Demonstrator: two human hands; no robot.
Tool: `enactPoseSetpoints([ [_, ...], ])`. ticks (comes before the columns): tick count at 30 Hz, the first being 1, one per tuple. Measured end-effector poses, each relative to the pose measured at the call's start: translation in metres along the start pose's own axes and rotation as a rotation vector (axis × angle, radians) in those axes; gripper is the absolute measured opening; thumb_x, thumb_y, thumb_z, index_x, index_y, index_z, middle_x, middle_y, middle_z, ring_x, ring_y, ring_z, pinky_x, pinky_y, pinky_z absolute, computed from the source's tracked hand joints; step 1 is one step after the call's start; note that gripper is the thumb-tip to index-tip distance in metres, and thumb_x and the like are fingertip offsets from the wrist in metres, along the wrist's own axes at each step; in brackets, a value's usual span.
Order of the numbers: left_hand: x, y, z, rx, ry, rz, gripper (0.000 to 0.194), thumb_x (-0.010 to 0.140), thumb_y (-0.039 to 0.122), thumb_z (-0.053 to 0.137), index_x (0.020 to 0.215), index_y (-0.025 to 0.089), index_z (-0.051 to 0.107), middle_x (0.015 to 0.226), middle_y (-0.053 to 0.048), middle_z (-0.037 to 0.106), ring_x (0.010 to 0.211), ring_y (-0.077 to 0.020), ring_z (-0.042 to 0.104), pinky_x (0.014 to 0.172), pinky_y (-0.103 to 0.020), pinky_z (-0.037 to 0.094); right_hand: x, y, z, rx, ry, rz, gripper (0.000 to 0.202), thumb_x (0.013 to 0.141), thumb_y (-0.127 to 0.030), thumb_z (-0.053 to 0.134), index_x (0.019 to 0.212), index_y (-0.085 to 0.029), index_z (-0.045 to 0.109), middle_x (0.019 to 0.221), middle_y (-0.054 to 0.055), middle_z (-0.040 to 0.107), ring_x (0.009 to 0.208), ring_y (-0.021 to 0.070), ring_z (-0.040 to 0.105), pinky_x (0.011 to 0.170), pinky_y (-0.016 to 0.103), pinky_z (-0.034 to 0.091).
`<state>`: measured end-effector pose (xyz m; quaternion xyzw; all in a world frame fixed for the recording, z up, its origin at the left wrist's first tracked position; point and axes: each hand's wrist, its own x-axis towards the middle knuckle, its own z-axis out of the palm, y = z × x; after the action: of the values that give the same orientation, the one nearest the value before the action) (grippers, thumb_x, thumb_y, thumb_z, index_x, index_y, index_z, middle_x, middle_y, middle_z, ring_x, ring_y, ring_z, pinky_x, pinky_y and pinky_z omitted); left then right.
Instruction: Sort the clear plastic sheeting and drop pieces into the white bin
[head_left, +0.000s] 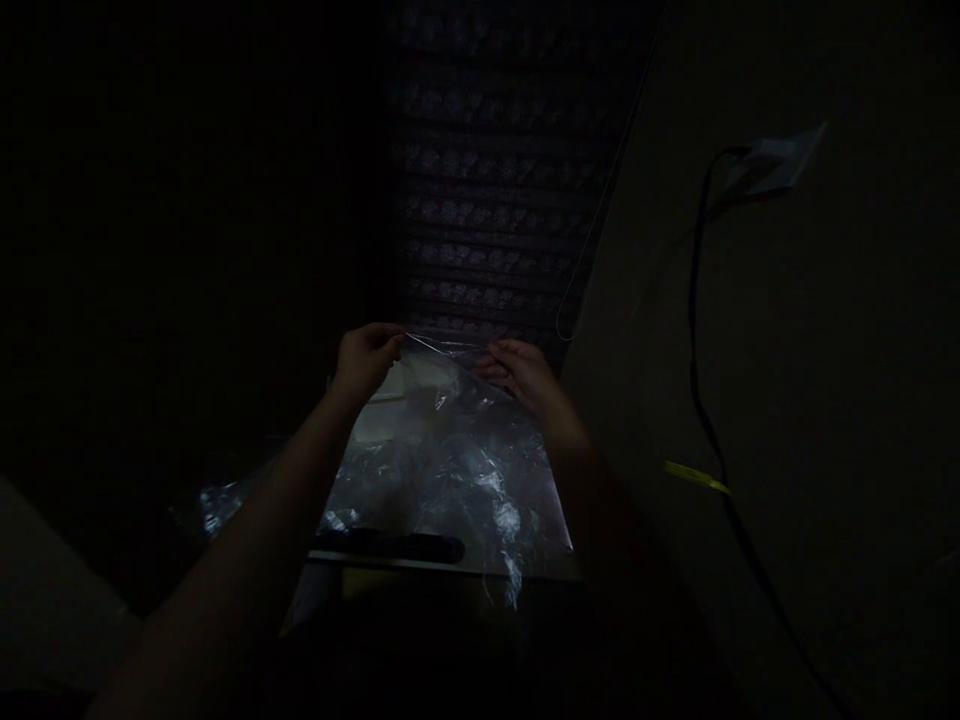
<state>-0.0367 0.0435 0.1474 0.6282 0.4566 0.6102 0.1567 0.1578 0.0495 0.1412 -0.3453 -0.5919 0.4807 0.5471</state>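
Observation:
A clear plastic bag (450, 450), crinkled and shiny, spreads over a pale surface in the middle of the dark view. My left hand (369, 355) pinches one corner of its upper edge between thumb and fingers. On the other side, my right hand (517, 370) grips the same edge, which is stretched between the two hands. Through the film show pale flat shapes (386, 385) that I cannot make out. A dark long object (405, 546) lies along the near edge of the surface, below the hands.
Behind stands a dark patterned blind or curtain (480, 215) with a thin cord (592, 235). A black cable (694, 370) with a yellow tag (694, 476) runs down the right wall from a wall socket (772, 165). The left side is nearly black.

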Motion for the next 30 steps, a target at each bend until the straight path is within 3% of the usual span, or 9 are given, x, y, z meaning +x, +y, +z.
enactPoseSetpoints([
  [5,0.003,-0.006,0.001,0.068,0.023,0.036,0.02,0.061,0.028,0.044,0.069,0.011,0.052,0.054,0.001,0.049,0.042,-0.0067,0.043,0.043,-0.019,0.035,0.005,0.001,0.003,-0.176,0.169,-0.086,0.008,0.064,-0.022,0.045,0.059,-0.015,0.045,0.049,-0.003,0.053,0.046,0.0063,0.05,0.051,0.02,0.039],
  [10,0.006,-0.019,0.009,0.122,0.16,0.076,0.014,0.065,0.026,0.038,0.069,0.014,0.045,0.058,0.001,0.048,0.052,-0.0086,0.047,0.047,-0.019,0.036,0.009,0.005,0.01,-0.257,0.18,-0.17,0.011,0.065,-0.024,0.043,0.059,-0.015,0.043,0.048,-0.004,0.049,0.044,0.0064,0.048,0.047,0.019,0.037],
  [16,-0.004,-0.011,0.012,0.169,0.138,0.136,0.016,0.071,0.027,0.032,0.078,0.017,0.041,0.049,0.005,0.043,0.037,-0.0059,0.042,0.041,-0.017,0.032,0.01,0.015,0.015,-0.512,0.34,-0.425,0.017,0.07,-0.031,0.035,0.071,-0.016,0.044,0.05,-0.004,0.044,0.045,0.0062,0.043,0.044,0.017,0.031],
  [19,-0.007,-0.005,0.008,0.278,0.159,0.205,0.017,0.071,0.029,0.034,0.077,0.016,0.043,0.051,0.004,0.045,0.041,-0.0061,0.043,0.043,-0.017,0.032,0.008,0.016,0.014,-0.657,0.399,-0.512,0.02,0.071,-0.033,0.033,0.075,-0.017,0.045,0.055,-0.003,0.046,0.048,0.007,0.042,0.046,0.018,0.03],
  [24,-0.006,-0.003,0.0,0.383,0.14,0.287,0.017,0.07,0.028,0.036,0.078,0.015,0.046,0.057,0.001,0.05,0.05,-0.0073,0.046,0.047,-0.016,0.032,0.004,0.014,0.01,-0.793,0.393,-0.56,0.021,0.072,-0.033,0.032,0.077,-0.018,0.047,0.055,-0.002,0.046,0.048,0.0078,0.041,0.047,0.019,0.028],
  [30,-0.006,-0.003,-0.005,0.43,0.056,0.33,0.02,0.071,0.029,0.035,0.079,0.016,0.047,0.057,0.001,0.05,0.048,-0.0063,0.045,0.046,-0.015,0.032,0.001,0.013,0.007,-0.799,0.397,-0.556,0.021,0.072,-0.033,0.033,0.077,-0.018,0.046,0.054,-0.002,0.045,0.047,0.0078,0.04,0.046,0.019,0.027],
])
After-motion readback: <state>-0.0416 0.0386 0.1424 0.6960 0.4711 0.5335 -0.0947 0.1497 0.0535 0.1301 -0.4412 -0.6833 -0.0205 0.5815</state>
